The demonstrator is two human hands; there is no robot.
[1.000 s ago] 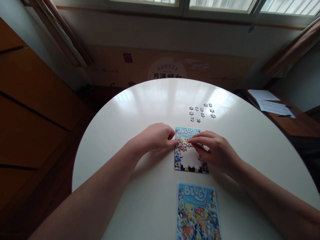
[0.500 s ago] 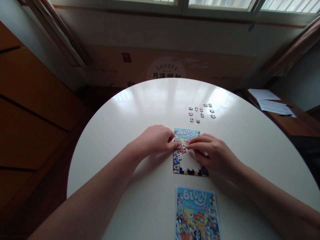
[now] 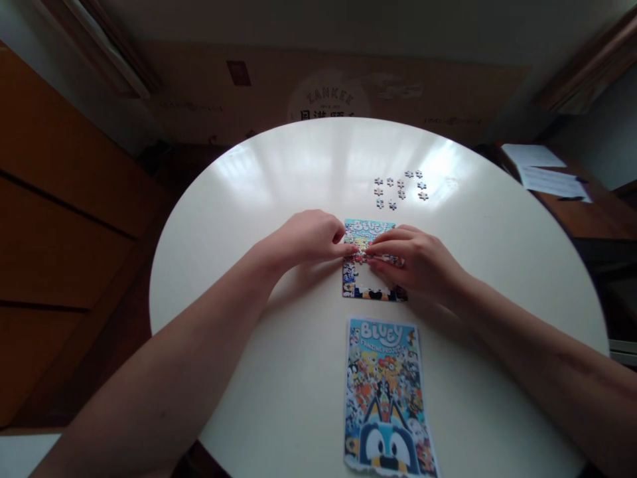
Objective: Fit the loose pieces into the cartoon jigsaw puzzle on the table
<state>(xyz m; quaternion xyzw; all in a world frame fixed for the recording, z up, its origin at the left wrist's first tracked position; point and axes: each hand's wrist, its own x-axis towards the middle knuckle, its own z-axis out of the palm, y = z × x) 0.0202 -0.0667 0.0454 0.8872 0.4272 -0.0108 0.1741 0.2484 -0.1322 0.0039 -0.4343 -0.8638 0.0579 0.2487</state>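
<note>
A small, partly built jigsaw puzzle with a colourful cartoon border and an unfilled white middle lies on the round white table. My left hand rests at its left edge, fingers curled in a pinch on the puzzle's upper part. My right hand covers its right side, fingers pressed together on the same spot. Whether either hand holds a loose piece is hidden. Several loose puzzle pieces lie beyond the puzzle.
A printed reference picture of the same cartoon lies near the table's front edge. A wooden side table with papers stands at the right. Wooden panelling is on the left, a cardboard sheet against the far wall.
The camera has tilted down, so everything sits higher in the picture and more of the reference picture shows. Both hands stay on the puzzle's upper part.
</note>
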